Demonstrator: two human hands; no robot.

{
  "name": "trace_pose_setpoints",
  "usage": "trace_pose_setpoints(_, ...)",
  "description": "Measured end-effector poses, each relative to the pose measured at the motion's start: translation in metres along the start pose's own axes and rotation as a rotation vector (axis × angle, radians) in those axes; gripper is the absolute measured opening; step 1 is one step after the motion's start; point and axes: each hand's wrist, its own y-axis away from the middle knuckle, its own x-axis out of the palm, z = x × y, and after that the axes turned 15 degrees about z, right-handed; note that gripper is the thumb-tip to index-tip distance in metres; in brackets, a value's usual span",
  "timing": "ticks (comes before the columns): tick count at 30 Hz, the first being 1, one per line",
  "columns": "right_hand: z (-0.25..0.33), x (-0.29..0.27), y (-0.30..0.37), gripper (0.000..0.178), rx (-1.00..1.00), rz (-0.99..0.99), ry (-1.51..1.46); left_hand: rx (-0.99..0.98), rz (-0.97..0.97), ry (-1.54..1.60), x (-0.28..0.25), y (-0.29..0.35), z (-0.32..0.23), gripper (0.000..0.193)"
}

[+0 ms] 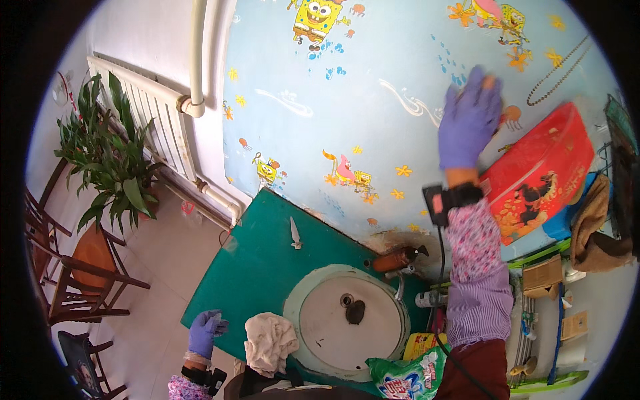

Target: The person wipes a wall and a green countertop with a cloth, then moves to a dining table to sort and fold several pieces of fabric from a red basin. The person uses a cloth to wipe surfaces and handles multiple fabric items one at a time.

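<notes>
My right hand (469, 121), in a purple glove, is raised and pressed flat against the blue cartoon-patterned wall (373, 100), with something orange just showing under the fingertips. A black band sits on that wrist. My left hand (205, 333), also gloved in purple, rests with curled fingers on the near left edge of the green countertop (257, 267). A crumpled beige cloth (269, 343) lies on the counter just right of my left hand, next to the round pale sink (347, 320).
A red box (541, 170) leans on the wall at right. A brown bottle (395, 259) and faucet stand behind the sink; a small knife (295, 234) lies on the counter. A green detergent bag (408, 379) sits near me. Potted plant (110, 160), radiator and wooden chairs at left.
</notes>
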Motion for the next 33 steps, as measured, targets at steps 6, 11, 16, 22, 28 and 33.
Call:
trace_pose_setpoints(6,0.080,0.038,-0.002,0.057,0.117,-0.093,0.021,0.061,0.121,0.058,0.027,-0.027,-0.015,0.036)
trace_pose_setpoints(11,0.130,0.075,0.137,0.057,-0.447,0.901,-0.493,0.038,0.131,0.059,0.030,-0.044,-0.019,0.037)
trace_pose_setpoints(16,0.152,0.105,0.252,0.052,-0.589,0.906,-0.562,-0.042,0.067,0.062,0.009,-0.034,0.003,0.038)
trace_pose_setpoints(22,0.120,0.083,0.184,0.053,-0.401,1.119,-0.679,-0.004,0.062,0.079,-0.005,-0.003,0.012,0.036)
trace_pose_setpoints(28,0.049,0.006,-0.070,0.056,-0.045,-0.134,-0.030,0.041,0.071,0.030,-0.013,-0.013,-0.001,0.035)
trace_pose_setpoints(33,0.108,0.019,-0.085,0.065,0.006,-0.233,0.040,0.070,0.085,0.063,-0.016,-0.033,-0.008,0.033)
